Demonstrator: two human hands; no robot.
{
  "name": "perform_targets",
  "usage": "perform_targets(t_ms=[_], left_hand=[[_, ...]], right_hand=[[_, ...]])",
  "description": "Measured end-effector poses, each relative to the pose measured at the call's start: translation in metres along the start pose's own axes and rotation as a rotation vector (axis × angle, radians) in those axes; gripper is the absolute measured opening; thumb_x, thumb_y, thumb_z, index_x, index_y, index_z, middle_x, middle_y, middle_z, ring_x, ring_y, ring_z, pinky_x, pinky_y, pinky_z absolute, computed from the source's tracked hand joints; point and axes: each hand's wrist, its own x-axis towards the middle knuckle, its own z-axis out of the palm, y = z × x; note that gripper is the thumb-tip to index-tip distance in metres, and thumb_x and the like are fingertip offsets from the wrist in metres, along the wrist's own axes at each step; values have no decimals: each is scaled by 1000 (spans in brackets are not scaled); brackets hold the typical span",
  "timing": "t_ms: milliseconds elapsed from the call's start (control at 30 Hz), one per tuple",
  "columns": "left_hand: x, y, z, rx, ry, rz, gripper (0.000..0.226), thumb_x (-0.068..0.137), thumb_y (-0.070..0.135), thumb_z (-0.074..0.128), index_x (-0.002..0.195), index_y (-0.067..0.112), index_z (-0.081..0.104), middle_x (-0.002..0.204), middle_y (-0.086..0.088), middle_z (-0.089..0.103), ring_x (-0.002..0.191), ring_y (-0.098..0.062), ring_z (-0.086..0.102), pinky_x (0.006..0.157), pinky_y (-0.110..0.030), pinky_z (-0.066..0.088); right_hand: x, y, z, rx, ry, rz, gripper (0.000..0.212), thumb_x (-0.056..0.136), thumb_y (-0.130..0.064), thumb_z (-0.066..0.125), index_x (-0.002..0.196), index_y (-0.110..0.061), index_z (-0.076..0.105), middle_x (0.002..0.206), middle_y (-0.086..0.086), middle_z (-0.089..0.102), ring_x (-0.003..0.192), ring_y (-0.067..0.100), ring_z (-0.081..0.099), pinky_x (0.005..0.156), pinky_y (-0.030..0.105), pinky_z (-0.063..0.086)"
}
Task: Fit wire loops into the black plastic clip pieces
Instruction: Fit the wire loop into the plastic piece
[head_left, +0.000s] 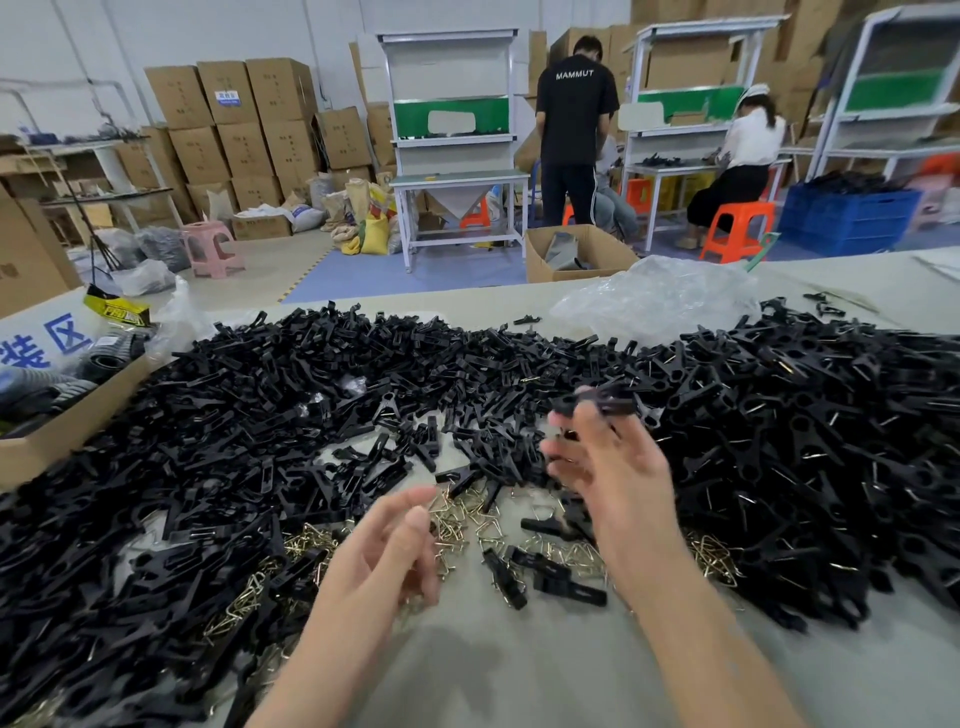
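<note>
Two bare forearms reach in over the pale tabletop (493, 670). The left hand (387, 553) hovers low above it with its fingers (415, 525) loosely curled and slightly apart, holding nothing that can be seen. The right hand (610, 467) is raised higher and further forward. Its upper fingertips pinch a black clip piece (605, 401), which is blurred, while its lower fingers hang relaxed and spread.

Brass-coloured wire loops (465, 519) lie scattered on the tabletop between and just beyond the two hands, mixed with a few stray clips. A broad heap of black plastic clip pieces (249, 415) covers the left and middle of the tabletop. A second heap (810, 447) on the right shows glints of wire among the black parts.

A crumpled clear plastic bag (660, 296) sits behind the heaps. An open cardboard box (67, 434) rests at the left edge.
</note>
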Motion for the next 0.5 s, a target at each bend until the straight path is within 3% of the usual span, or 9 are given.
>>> perform_targets(t_ms=[67, 133, 200, 267, 333, 367, 433, 500], left_hand=[[-1, -6, -5, 393, 163, 182, 25, 88, 57, 59, 109, 44, 65, 74, 10, 63, 64, -5, 58, 63, -19, 50], [0, -13, -10, 886, 263, 306, 35, 95, 62, 45, 119, 41, 60, 90, 19, 64, 88, -3, 60, 85, -30, 50], [2, -22, -13, 1289, 318, 244, 61, 96, 67, 30, 138, 29, 53, 122, 8, 61, 119, -15, 54, 110, -43, 37], [5, -24, -16, 1499, 299, 8, 80, 93, 74, 13, 147, 25, 46, 144, -6, 52, 138, -26, 43, 121, -48, 20], [8, -23, -20, 1533, 282, -23, 84, 89, 71, 12, 137, 21, 59, 137, -11, 59, 132, -31, 51, 117, -51, 27], [9, -24, -22, 1529, 269, 31, 79, 88, 67, 17, 127, 20, 67, 126, -11, 66, 120, -33, 59, 108, -52, 37], [10, -26, -22, 1540, 237, 149, 64, 89, 60, 28, 108, 20, 75, 103, -6, 70, 96, -32, 67, 86, -48, 50], [9, -26, -20, 1533, 186, 224, 54, 89, 56, 33, 97, 22, 74, 92, -1, 67, 85, -28, 67, 74, -43, 52]], right_hand=[[24, -30, -11, 361, 172, 75, 45, 80, -45, 69, 115, -16, 64, 107, 4, 77, 84, 15, 74, 69, 26, 60], [35, -42, -15, 406, 177, 143, 55, 80, -44, 70, 122, -10, 61, 109, 6, 77, 84, 14, 75, 67, 25, 61], [29, -28, -10, 154, 34, 159, 39, 89, -37, 70, 120, -14, 67, 109, 5, 77, 86, 15, 74, 70, 24, 60], [6, 1, 2, -302, -97, 66, 25, 97, -36, 64, 121, -31, 69, 113, -8, 74, 98, 4, 70, 80, 17, 56], [-13, 34, 9, -801, -175, -102, 29, 102, -38, 56, 130, -42, 61, 127, -23, 65, 116, -10, 55, 96, 6, 41], [-19, 48, 12, -1033, -209, -177, 34, 103, -41, 50, 137, -42, 55, 137, -24, 56, 127, -9, 46, 106, 7, 32], [-26, 68, 15, -1402, -310, -221, 45, 105, -48, 40, 149, -40, 42, 155, -13, 40, 143, 6, 31, 122, 28, 18], [-28, 77, 15, -1610, -403, -211, 47, 105, -50, 36, 150, -37, 40, 159, -6, 34, 146, 17, 30, 124, 39, 10]])
